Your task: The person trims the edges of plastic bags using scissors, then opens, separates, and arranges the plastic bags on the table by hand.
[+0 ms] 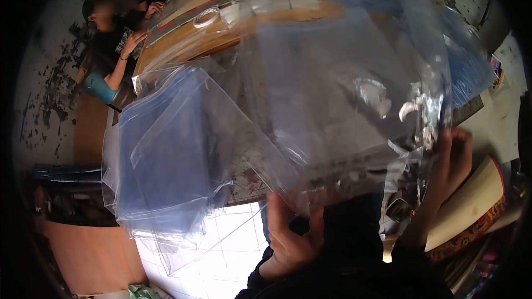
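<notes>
A large clear plastic sheet (332, 105) is stretched in front of me, creased and shiny with reflections. My left hand (293, 241) pinches its lower edge, with fingertips partly behind the film. At the lower right corner, my right hand (455, 158) has its fingers closed on the sheet's side edge. To the left, a stack of bluish clear plastic sheets (163, 149) hangs over the table's edge. Whether the held piece is a single sheet or a bag, I cannot tell.
Across the wooden table (221, 41) lies a roll of tape (206, 17). Another person (119, 39) sits at its far left side. More blue plastic (465, 55) is heaped at right, above a rolled sheet with a patterned underside (471, 205). White floor tiles (233, 243) show below.
</notes>
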Demonstrator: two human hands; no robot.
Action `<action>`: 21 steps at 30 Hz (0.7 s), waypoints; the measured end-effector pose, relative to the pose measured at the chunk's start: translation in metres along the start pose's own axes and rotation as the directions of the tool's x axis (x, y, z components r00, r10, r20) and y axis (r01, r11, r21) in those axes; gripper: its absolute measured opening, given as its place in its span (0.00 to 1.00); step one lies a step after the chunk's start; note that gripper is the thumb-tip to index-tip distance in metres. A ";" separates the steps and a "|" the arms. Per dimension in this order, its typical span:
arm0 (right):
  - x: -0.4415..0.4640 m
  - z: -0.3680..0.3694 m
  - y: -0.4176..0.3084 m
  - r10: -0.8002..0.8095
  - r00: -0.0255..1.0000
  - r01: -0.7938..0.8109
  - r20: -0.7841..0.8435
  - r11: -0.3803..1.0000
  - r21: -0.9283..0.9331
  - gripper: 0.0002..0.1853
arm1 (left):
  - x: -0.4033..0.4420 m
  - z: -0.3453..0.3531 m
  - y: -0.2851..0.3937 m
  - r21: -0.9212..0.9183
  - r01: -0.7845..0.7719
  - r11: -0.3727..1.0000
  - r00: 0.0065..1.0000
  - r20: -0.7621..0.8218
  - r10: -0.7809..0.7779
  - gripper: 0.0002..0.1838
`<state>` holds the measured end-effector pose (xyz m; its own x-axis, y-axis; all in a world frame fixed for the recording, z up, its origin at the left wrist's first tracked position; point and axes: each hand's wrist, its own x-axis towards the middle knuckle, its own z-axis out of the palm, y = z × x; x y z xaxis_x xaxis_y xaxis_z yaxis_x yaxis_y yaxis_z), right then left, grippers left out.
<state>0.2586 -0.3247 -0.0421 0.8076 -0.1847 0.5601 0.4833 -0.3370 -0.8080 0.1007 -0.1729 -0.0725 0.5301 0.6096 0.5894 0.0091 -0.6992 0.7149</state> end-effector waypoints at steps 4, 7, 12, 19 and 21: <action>0.059 0.028 0.018 -0.065 0.985 0.086 0.161 0.988 -0.126 0.07 | 0.025 -0.011 0.014 0.082 0.052 0.995 0.976 0.207 -0.068 0.42; 0.072 0.036 0.037 -0.150 0.940 0.255 0.307 0.906 -0.337 0.06 | 0.027 -0.035 0.023 0.553 -0.188 0.812 0.874 0.472 -0.119 0.42; 0.046 0.042 0.003 -0.297 0.922 0.386 0.246 0.673 -0.631 0.10 | 0.006 -0.059 0.000 0.858 -0.183 0.480 0.867 0.371 -0.333 0.40; -0.040 0.032 -0.043 -0.254 0.700 0.257 0.667 0.962 0.097 0.05 | 0.009 -0.056 -0.004 0.836 -0.206 0.508 0.842 0.416 -0.344 0.38; -0.059 0.036 -0.041 -0.205 0.633 0.120 0.747 0.979 0.167 0.05 | 0.006 -0.056 -0.014 0.846 -0.236 0.478 0.866 0.407 -0.292 0.36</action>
<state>0.2036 -0.2669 -0.0482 0.6644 0.6414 0.3835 0.6265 -0.1983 -0.7538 0.0561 -0.1386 -0.0585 0.8011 0.5798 0.1486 0.5964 -0.7942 -0.1162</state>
